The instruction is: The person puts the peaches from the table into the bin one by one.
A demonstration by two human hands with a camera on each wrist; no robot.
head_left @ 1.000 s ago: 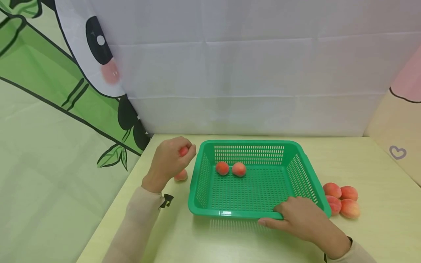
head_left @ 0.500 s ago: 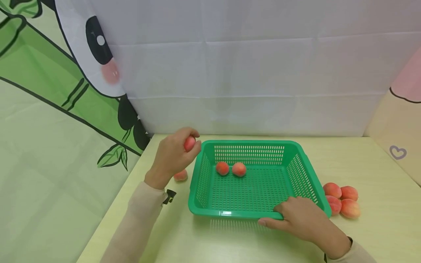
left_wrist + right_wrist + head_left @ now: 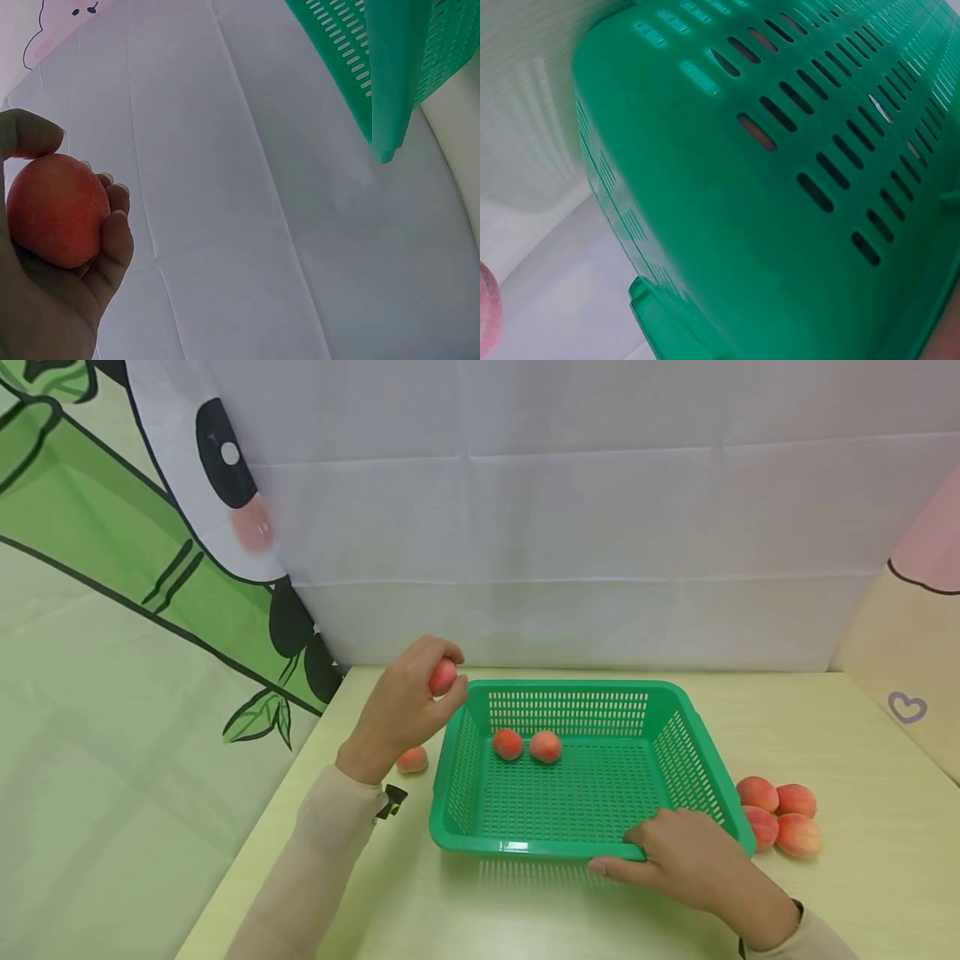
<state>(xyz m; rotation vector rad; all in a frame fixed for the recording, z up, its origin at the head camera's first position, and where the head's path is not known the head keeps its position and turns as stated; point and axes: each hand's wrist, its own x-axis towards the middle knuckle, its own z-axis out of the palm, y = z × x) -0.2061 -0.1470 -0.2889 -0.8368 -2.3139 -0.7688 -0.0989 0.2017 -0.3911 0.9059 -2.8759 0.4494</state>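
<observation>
My left hand (image 3: 401,706) grips a red-orange peach (image 3: 60,211), its fingers and thumb curled round the fruit, beside the far left corner of a green plastic basket (image 3: 540,850). Two peaches sit inside the basket toward its back left: one redder peach (image 3: 507,744) and one paler peach (image 3: 545,747). Another peach (image 3: 412,760) lies on the table under my left wrist, partly hidden. At the front right, my right hand (image 3: 686,860) holds the basket's near rim, thumb outside and fingers over the edge. The right wrist view is mostly filled by the basket's slotted wall (image 3: 705,210).
Several peaches (image 3: 780,818) lie together on the pale yellow table (image 3: 862,893), just right of the basket. A white cloth wall (image 3: 570,527) stands at the table's back, and a printed green cloth (image 3: 112,760) hangs on the left.
My left hand, with the peach in it, has moved up and to the right toward the basket's far left corner. The right hand and basket have stayed put.
</observation>
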